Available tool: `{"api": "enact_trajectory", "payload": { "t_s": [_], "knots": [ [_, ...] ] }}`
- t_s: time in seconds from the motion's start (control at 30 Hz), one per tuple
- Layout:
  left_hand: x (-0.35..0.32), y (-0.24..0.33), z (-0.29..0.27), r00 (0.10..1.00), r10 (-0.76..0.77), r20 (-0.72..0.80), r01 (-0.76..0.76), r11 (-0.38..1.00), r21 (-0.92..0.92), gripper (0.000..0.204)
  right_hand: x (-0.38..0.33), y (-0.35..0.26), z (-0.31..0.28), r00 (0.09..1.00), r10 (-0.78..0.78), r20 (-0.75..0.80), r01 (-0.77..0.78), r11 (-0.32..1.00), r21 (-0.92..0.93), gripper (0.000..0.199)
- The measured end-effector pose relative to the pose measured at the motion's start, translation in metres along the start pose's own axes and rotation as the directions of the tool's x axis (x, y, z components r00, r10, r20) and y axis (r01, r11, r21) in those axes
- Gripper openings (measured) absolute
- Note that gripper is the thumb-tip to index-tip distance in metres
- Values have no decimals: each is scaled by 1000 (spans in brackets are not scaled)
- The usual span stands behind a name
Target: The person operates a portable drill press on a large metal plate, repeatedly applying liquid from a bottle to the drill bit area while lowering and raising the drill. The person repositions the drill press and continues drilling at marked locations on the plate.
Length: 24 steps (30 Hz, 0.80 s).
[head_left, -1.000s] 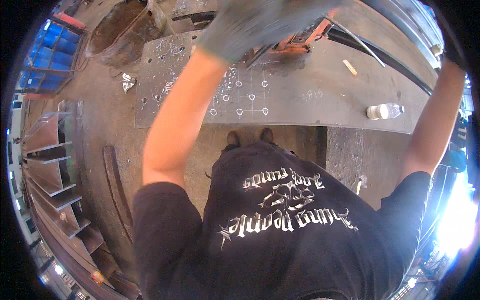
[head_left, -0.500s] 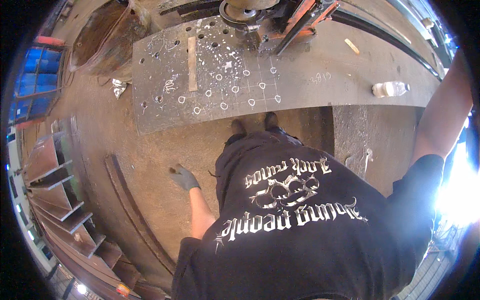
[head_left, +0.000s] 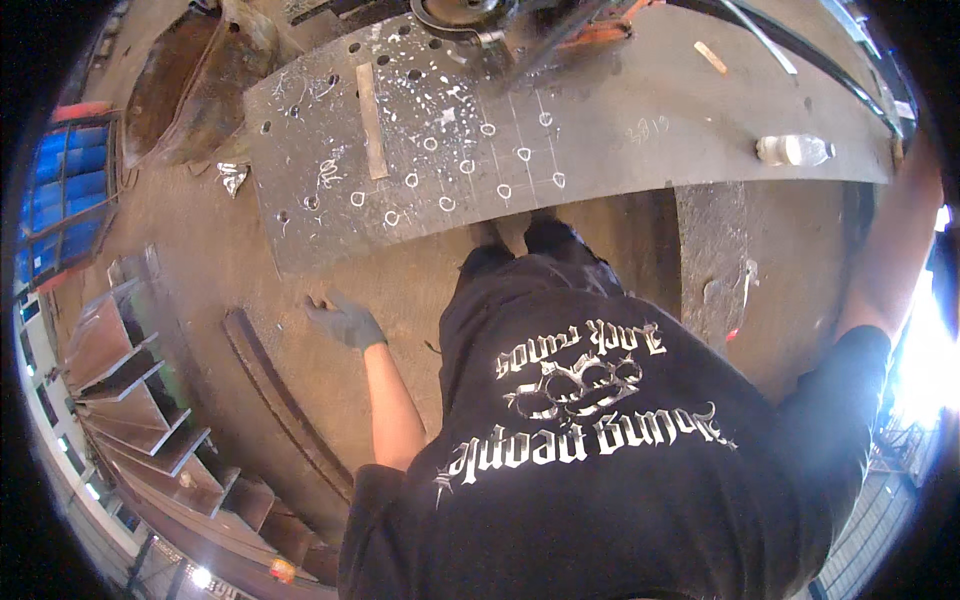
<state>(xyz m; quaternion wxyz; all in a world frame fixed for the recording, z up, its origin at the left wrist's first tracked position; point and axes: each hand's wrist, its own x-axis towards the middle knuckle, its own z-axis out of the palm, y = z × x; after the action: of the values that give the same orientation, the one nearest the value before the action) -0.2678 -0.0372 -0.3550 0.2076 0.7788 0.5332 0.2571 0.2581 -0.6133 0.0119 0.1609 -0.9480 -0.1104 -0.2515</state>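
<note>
My left hand [head_left: 347, 323], in a grey glove, hangs over the brown floor at my side. Its fingers are stretched out and it holds nothing. My right forearm [head_left: 893, 260] reaches up along the right rim; the hand itself is lost past the dark edge of the picture. In front of me lies a large steel plate [head_left: 620, 130] with drilled holes at its left and chalk circles joined by a chalk grid. A narrow flat strip [head_left: 371, 120] rests on the plate among the holes. A round machine part [head_left: 465, 14] stands over the plate's far edge.
A white-filled clear bottle [head_left: 796, 151] lies on the plate's right part, with a small tan strip [head_left: 711, 57] farther back. Steel pieces [head_left: 150, 420] stand in a rack at lower left. A long bar [head_left: 280, 395] lies on the floor; blue containers [head_left: 72, 185] stand far left.
The view has shifted slightly. My left hand has swung left and a little forward, its fingers spreading. A pale rod has come into view at the far right.
</note>
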Motion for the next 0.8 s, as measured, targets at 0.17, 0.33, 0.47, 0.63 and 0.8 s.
{"api": "enact_trajectory", "payload": {
  "t_s": [0.17, 0.33, 0.47, 0.63, 0.8],
  "knots": [
    [39, 73, 29, 956, 291, -24, -283, 906, -314, 58, -50, 99, 124, 992, 86, -91, -102, 978, -182, 36],
    [27, 167, 94, 743, 625, 241, -593, 781, -197, 56, -245, 39, 317, 884, 337, 322, -271, 934, -233, 31],
    [15, 235, 149, 457, 789, 412, -756, 588, -287, 56, -321, -98, 336, 925, 324, 199, -364, 906, 216, 44],
    [14, 276, 237, 383, 749, 541, -847, 519, -118, 69, -296, -111, 290, 851, 288, 439, -452, 827, 335, 49],
    [47, 284, 267, 617, 549, 564, -674, 738, 17, 80, -308, -107, 298, 881, 303, 363, -418, 859, 295, 52]
  ]
}}
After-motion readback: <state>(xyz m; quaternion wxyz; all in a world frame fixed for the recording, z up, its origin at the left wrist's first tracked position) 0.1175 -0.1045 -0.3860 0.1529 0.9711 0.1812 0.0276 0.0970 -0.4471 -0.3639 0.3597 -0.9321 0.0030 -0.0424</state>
